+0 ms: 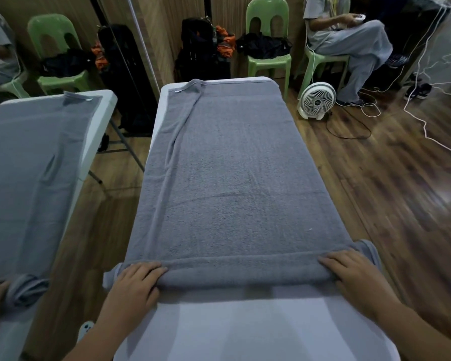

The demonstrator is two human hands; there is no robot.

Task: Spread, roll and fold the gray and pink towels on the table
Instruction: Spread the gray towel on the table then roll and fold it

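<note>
A gray towel (232,178) lies spread lengthwise over the white table (245,329), reaching its far end. Its near end is rolled into a low tube (240,270) running across the table. My left hand (133,282) rests on the left end of the roll, fingers curved over its top. My right hand (354,274) rests on the right end in the same way. The towel's left edge is folded inward in a long crease. No pink towel is in view.
A mirror (37,178) on the left repeats the table, towel and hand. Beyond the table stand green chairs (267,56) with dark bags. A white fan (317,100) and cables lie on the wooden floor at right, near a seated person (349,40).
</note>
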